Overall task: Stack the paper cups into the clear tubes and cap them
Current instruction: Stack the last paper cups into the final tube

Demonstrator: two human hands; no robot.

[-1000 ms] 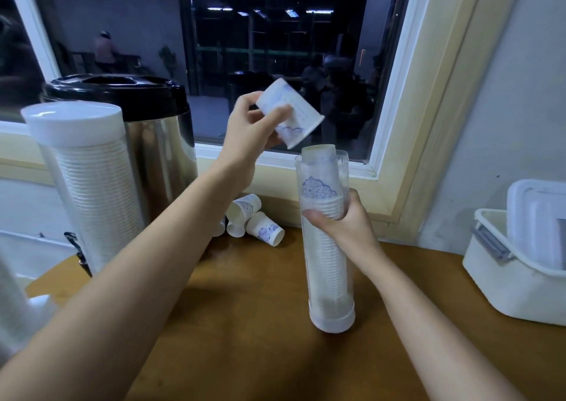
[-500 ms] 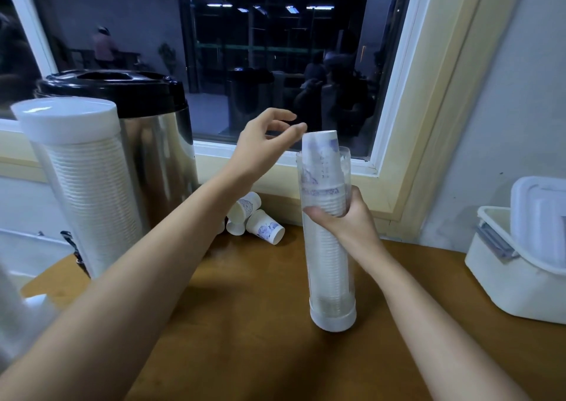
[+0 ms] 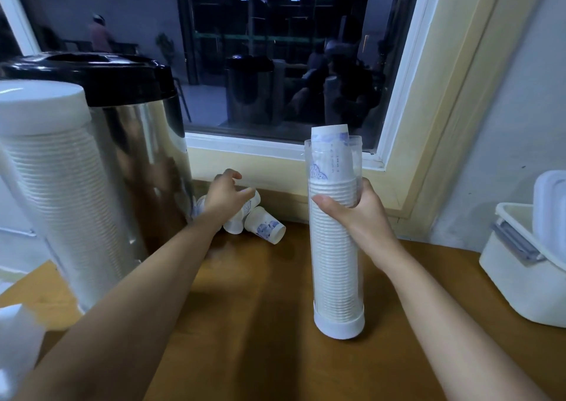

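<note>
We log one clear tube (image 3: 335,263), upright on the wooden table (image 3: 260,324), uncapped and packed with paper cups; the topmost cup (image 3: 330,139) pokes above its rim, its blue print unreadable. Our right hand (image 3: 352,214) grasps the tube high up. Loose cups (image 3: 265,225) lie below the window: at least three, partly hidden by our left hand (image 3: 226,198); whether it holds one we cannot tell. A second tube (image 3: 46,171), capped, stands at left.

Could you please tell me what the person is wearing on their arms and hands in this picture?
Nothing visible: the left hand and the right hand are bare, with no gloves, rings or watch showing, and both forearms are uncovered to the picture's edge, so no sleeve is in view.
</note>
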